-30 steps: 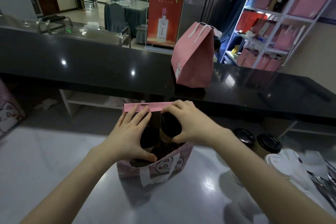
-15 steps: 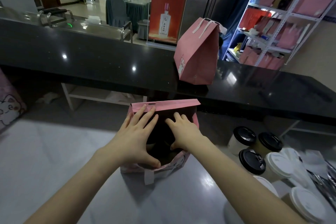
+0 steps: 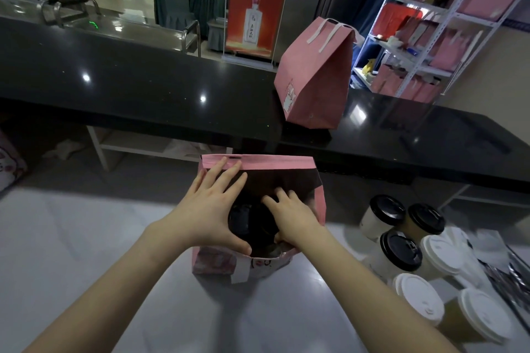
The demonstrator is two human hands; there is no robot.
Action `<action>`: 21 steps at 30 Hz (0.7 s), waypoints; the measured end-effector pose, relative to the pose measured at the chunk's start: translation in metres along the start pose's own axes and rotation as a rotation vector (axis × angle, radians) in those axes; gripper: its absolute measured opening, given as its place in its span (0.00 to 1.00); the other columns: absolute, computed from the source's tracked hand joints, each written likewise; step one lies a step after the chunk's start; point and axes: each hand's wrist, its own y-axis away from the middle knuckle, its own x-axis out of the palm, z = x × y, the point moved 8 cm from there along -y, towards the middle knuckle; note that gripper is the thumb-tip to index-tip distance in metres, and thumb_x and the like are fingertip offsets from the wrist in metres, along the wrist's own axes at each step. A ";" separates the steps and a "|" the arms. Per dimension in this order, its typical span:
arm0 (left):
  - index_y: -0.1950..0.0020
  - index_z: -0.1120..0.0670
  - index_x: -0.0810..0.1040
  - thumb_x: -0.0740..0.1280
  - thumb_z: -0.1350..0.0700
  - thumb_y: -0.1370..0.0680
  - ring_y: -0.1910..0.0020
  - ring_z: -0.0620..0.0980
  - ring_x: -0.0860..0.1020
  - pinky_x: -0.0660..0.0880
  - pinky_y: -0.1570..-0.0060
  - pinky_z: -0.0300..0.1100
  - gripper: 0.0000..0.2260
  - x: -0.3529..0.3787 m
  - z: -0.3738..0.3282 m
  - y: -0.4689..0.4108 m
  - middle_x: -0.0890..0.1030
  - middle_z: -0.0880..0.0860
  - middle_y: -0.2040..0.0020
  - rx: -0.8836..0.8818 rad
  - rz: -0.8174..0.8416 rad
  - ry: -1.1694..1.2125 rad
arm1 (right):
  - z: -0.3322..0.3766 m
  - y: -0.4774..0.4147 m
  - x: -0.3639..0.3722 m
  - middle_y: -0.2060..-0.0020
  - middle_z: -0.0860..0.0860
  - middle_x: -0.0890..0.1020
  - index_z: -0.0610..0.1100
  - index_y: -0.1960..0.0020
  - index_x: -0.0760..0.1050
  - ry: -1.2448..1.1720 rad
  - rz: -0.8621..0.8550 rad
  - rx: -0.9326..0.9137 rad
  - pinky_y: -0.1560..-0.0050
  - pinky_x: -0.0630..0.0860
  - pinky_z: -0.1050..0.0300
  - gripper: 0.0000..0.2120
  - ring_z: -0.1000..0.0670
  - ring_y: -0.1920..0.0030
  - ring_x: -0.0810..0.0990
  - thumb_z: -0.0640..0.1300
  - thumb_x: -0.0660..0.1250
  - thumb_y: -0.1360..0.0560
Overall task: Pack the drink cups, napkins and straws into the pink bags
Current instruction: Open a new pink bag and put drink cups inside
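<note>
An open pink bag [image 3: 272, 162] with a cartoon print stands on the pale worktop in front of me. My left hand [image 3: 209, 209] spans its left side, thumb hooked on the near rim and fingers toward the far rim, holding the mouth apart. A black-lidded drink cup [image 3: 239, 222] sits inside under that hand. My right hand [image 3: 292, 218] reaches into the bag from above and grips a second black-lidded cup [image 3: 265, 228], mostly hidden beneath it. To the right stand several more cups, with black lids [image 3: 401, 251] and white lids [image 3: 417, 296].
A closed pink bag [image 3: 315, 77] with white handles stands on the raised black counter [image 3: 143, 80] behind. Pale napkins [image 3: 484, 241] and wrapped straws [image 3: 516, 275] lie blurred at the right edge. A white shelf [image 3: 430, 37] holds more pink bags. Another printed bag [image 3: 8, 163] shows at far left.
My right hand has lowered its cup from the bag's rim down inside. The left hand stayed on the bag's left side. The view has tilted down, showing more cups on the right.
</note>
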 end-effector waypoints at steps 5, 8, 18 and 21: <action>0.21 0.47 0.38 0.62 0.23 0.41 0.29 0.44 0.24 0.34 0.27 0.49 0.59 -0.004 0.006 -0.005 0.33 0.44 0.22 0.036 -0.006 0.084 | -0.004 -0.009 0.003 0.30 0.43 0.63 0.50 0.26 0.58 -0.031 0.051 0.021 0.40 0.75 0.45 0.43 0.40 0.35 0.67 0.47 0.78 0.34; 0.21 0.46 0.39 0.60 0.22 0.42 0.29 0.41 0.25 0.35 0.27 0.49 0.58 -0.008 0.008 -0.008 0.34 0.42 0.22 0.061 0.011 0.164 | -0.006 -0.010 0.000 0.31 0.45 0.65 0.51 0.25 0.59 -0.061 0.054 0.040 0.42 0.75 0.45 0.43 0.41 0.35 0.68 0.53 0.77 0.34; 0.22 0.43 0.38 0.63 0.24 0.38 0.28 0.41 0.26 0.37 0.25 0.53 0.55 -0.017 0.024 -0.014 0.34 0.40 0.23 0.101 0.021 0.231 | 0.024 0.003 -0.017 0.34 0.48 0.69 0.52 0.24 0.58 -0.168 -0.043 0.042 0.41 0.73 0.48 0.37 0.45 0.36 0.69 0.60 0.68 0.28; 0.22 0.42 0.42 0.61 0.22 0.41 0.28 0.37 0.27 0.39 0.24 0.52 0.55 -0.025 0.030 -0.009 0.37 0.38 0.23 0.123 0.002 0.335 | 0.021 0.022 -0.048 0.32 0.51 0.70 0.52 0.26 0.63 -0.154 -0.243 0.025 0.32 0.65 0.51 0.30 0.48 0.33 0.68 0.62 0.62 0.25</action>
